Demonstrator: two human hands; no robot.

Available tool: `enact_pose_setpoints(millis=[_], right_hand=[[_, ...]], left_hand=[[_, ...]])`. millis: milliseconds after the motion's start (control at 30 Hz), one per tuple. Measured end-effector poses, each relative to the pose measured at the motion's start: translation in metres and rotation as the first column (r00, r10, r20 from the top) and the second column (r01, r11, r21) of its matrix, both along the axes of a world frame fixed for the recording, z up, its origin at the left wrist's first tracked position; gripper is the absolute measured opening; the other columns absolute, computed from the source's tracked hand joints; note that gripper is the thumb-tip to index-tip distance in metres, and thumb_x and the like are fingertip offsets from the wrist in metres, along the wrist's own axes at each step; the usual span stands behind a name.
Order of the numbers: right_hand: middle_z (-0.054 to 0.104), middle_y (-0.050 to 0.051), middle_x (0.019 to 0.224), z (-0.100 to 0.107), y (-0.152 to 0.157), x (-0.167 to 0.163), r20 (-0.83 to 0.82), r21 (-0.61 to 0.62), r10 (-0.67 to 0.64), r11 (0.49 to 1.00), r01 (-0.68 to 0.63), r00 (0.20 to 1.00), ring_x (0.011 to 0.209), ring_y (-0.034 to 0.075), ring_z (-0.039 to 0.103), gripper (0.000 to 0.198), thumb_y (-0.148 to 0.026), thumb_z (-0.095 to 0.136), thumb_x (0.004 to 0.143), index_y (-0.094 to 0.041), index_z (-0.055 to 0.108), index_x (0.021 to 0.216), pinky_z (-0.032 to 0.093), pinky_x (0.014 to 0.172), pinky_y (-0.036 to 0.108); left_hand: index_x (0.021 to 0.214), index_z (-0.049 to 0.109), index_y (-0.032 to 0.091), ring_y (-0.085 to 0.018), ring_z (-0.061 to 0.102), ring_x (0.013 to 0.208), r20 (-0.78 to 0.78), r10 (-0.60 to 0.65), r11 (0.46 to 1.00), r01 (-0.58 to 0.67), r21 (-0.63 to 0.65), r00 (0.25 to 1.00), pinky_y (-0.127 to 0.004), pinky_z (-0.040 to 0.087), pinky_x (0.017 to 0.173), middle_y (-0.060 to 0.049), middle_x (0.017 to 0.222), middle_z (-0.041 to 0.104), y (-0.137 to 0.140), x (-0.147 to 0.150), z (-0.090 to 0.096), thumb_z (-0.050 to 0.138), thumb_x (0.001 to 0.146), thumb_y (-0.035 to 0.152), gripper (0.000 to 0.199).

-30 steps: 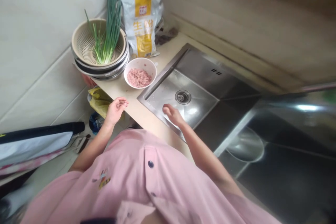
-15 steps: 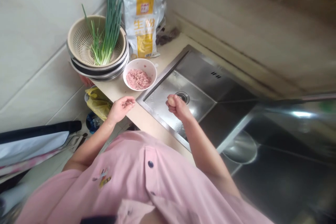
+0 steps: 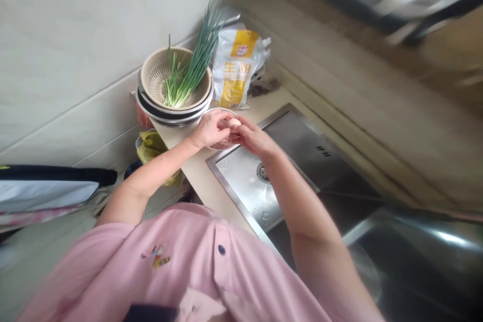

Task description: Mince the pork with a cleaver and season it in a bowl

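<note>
A pale egg (image 3: 234, 123) is held between my two hands, right over the white bowl (image 3: 226, 109) of pink minced meat (image 3: 222, 144). My left hand (image 3: 212, 129) has its fingers closed on the egg's left side. From the right, my right hand (image 3: 252, 136) grips the same egg with bent fingers. Both hands hide much of the bowl. Whether the shell is cracked I cannot tell.
Behind the bowl a beige colander (image 3: 153, 78) holding green scallions (image 3: 198, 68) sits on stacked basins. A white and yellow bag (image 3: 236, 68) stands beside it. The steel sink (image 3: 241, 196) lies to the right, and a yellow plastic bag (image 3: 151, 148) is below the counter.
My right hand has moved from over the sink to the bowl, carrying the egg. My left hand has come up to meet it and now grips the egg too. The view has shifted.
</note>
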State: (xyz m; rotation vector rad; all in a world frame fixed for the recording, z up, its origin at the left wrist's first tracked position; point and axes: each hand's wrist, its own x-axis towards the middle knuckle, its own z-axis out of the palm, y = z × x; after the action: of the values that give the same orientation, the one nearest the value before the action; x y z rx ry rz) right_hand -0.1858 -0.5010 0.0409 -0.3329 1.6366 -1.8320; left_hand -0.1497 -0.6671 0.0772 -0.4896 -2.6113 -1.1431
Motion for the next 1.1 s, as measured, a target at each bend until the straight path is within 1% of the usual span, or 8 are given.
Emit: enact_pose_setpoints(millis=[67, 267, 433, 533, 633, 733, 967, 1100], right_hand=[[0.056, -0.003, 0.08, -0.005, 0.0, -0.005, -0.107, 0.0, 0.025, 1.0, -0.025, 0.994, 0.066, 0.011, 0.05, 0.042, -0.039, 0.066, 0.077, -0.025, 0.051, 0.113, 0.044, 0.06, 0.022], [0.06, 0.001, 0.09, -0.008, 0.003, -0.012, -0.339, 0.164, 0.073, 0.986, -0.018, 0.938, 0.081, 0.016, 0.054, 0.041, -0.033, 0.064, 0.078, -0.022, 0.054, 0.116, 0.047, 0.068, 0.027], [0.061, 0.006, 0.109, -0.007, -0.001, -0.012, -0.512, 0.161, -0.03, 0.978, 0.13, 0.858, 0.1, 0.025, 0.054, 0.037, -0.032, 0.065, 0.074, -0.022, 0.06, 0.109, 0.047, 0.082, 0.035], [0.063, 0.007, 0.102, -0.008, -0.004, -0.011, -0.607, 0.211, -0.029, 0.958, 0.196, 0.794, 0.094, 0.025, 0.055, 0.032, -0.031, 0.061, 0.076, -0.02, 0.061, 0.106, 0.044, 0.086, 0.038], [0.063, 0.006, 0.09, -0.007, -0.006, -0.011, -0.649, 0.286, 0.051, 0.941, 0.181, 0.759, 0.083, 0.022, 0.055, 0.028, -0.029, 0.053, 0.08, -0.019, 0.059, 0.106, 0.045, 0.081, 0.037], [0.063, 0.005, 0.087, -0.007, -0.008, -0.012, -0.677, 0.325, 0.106, 0.931, 0.167, 0.729, 0.079, 0.021, 0.053, 0.027, -0.028, 0.049, 0.082, -0.02, 0.058, 0.106, 0.045, 0.079, 0.036], [0.063, 0.006, 0.091, -0.012, -0.014, -0.016, -0.67, 0.312, 0.137, 0.944, 0.109, 0.729, 0.082, 0.022, 0.053, 0.026, -0.023, 0.049, 0.079, -0.021, 0.058, 0.102, 0.044, 0.084, 0.038], [0.062, 0.005, 0.086, -0.019, -0.013, -0.022, -0.671, 0.34, 0.177, 0.936, 0.087, 0.72, 0.079, 0.021, 0.053, 0.025, -0.022, 0.046, 0.079, -0.02, 0.058, 0.101, 0.045, 0.08, 0.038]], left_hand=[[0.095, 0.067, 0.014, -0.02, 0.064, 0.095, 0.007, 0.018, 1.0, -0.018, 0.019, 1.0, -0.032, 0.049, 0.089, -0.008, 0.101, 0.07, -0.002, -0.002, -0.004, 0.062, 0.07, 0.014, 0.026], [0.095, 0.066, 0.014, -0.016, 0.065, 0.078, 0.061, 0.084, 0.994, -0.089, 0.07, 0.995, -0.027, 0.051, 0.075, -0.005, 0.09, 0.071, 0.0, -0.002, -0.016, 0.063, 0.068, 0.014, 0.027], [0.096, 0.067, 0.014, -0.016, 0.065, 0.076, 0.04, 0.157, 0.985, -0.16, 0.071, 0.987, -0.026, 0.051, 0.074, -0.006, 0.09, 0.071, 0.003, -0.002, -0.024, 0.062, 0.068, 0.012, 0.029], [0.099, 0.067, 0.013, -0.017, 0.065, 0.08, 0.033, 0.149, 0.984, -0.152, 0.09, 0.988, -0.026, 0.052, 0.077, -0.007, 0.096, 0.071, 0.004, -0.002, -0.026, 0.061, 0.069, 0.012, 0.031], [0.099, 0.067, 0.013, -0.017, 0.066, 0.081, 0.041, 0.152, 0.985, -0.155, 0.081, 0.988, -0.027, 0.052, 0.077, -0.007, 0.095, 0.072, 0.005, -0.003, -0.027, 0.061, 0.07, 0.013, 0.03], [0.097, 0.068, 0.014, -0.017, 0.065, 0.077, 0.033, 0.202, 0.977, -0.203, 0.059, 0.979, -0.028, 0.051, 0.076, -0.006, 0.092, 0.072, 0.005, -0.004, -0.03, 0.059, 0.069, 0.01, 0.03], [0.098, 0.069, 0.014, -0.018, 0.064, 0.075, 0.052, 0.25, 0.967, -0.252, 0.024, 0.967, -0.029, 0.05, 0.079, -0.006, 0.087, 0.072, 0.006, -0.005, -0.039, 0.057, 0.07, 0.009, 0.03], [0.095, 0.069, 0.014, -0.017, 0.064, 0.073, 0.061, 0.245, 0.969, -0.247, 0.011, 0.967, -0.027, 0.049, 0.077, -0.005, 0.081, 0.071, 0.005, -0.006, -0.042, 0.056, 0.072, 0.009, 0.027]])
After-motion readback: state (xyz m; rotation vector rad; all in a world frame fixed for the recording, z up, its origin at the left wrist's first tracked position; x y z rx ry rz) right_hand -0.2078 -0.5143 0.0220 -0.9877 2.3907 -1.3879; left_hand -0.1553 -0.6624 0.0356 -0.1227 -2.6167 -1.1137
